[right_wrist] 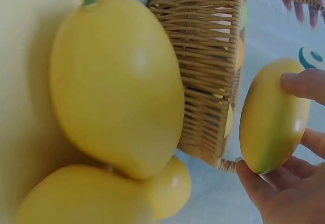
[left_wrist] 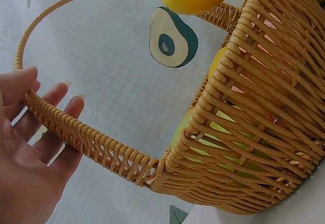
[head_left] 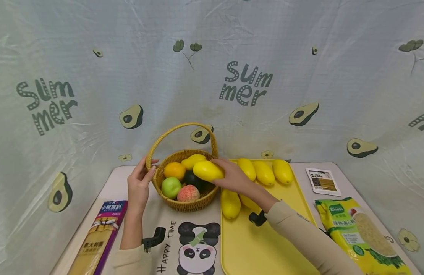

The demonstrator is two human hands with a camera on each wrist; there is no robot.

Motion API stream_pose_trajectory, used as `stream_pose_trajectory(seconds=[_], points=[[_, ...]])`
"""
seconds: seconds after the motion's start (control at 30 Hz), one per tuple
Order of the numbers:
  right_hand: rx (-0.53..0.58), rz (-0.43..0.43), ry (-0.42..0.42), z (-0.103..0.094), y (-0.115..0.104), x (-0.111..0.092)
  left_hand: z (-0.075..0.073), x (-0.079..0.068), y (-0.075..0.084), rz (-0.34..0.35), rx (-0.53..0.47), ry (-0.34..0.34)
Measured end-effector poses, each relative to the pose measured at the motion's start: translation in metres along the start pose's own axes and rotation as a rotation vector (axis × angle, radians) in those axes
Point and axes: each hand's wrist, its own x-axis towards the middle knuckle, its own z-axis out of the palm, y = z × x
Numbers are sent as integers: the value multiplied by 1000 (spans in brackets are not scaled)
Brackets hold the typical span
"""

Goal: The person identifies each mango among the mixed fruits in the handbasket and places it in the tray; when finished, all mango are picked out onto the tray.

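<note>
A round wicker basket [head_left: 191,205] with a tall arched handle [head_left: 184,125] stands left of the yellow tray. My left hand [head_left: 139,184] holds the handle near its left foot, fingers behind it and thumb in front. Over the basket's right side, my right hand [head_left: 235,176] grips a yellow mango [head_left: 206,170], thumb on one side and fingers on the other. Inside the basket lie another mango [head_left: 194,160], an orange [head_left: 175,171], a green apple [head_left: 171,187], a peach [head_left: 188,193] and a dark green fruit [head_left: 191,178] partly hidden by the held mango.
Several more mangoes [head_left: 264,173] lie on the yellow tray [head_left: 267,244], close to the basket. A pasta pack [head_left: 98,236] is at the left; a Knorr bag [head_left: 361,233] and a small white-edged packet [head_left: 322,181] are at the right. A printed curtain [head_left: 212,76] hangs behind.
</note>
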Motion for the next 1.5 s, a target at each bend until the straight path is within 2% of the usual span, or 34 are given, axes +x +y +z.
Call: stream_pose_trajectory(seconds=[0.23,0.43,0.73,0.97,1.23,1.5], points=[[22,-1,38,-15,14,-20,1,2,0,4,4,0],[-5,1,69,-25,29,-33,1,3,3,-7,7,5],[10,57,101,-37,50,-58,-1,2,2,-3,17,14],[18,113,139,-41,72,-77,0,3,1,-2,10,-4],[-4,170,176,-43,92,-103,2,2,2,-5,25,16],[-4,216,203,-44,104,-124,2,3,0,-4,7,23]])
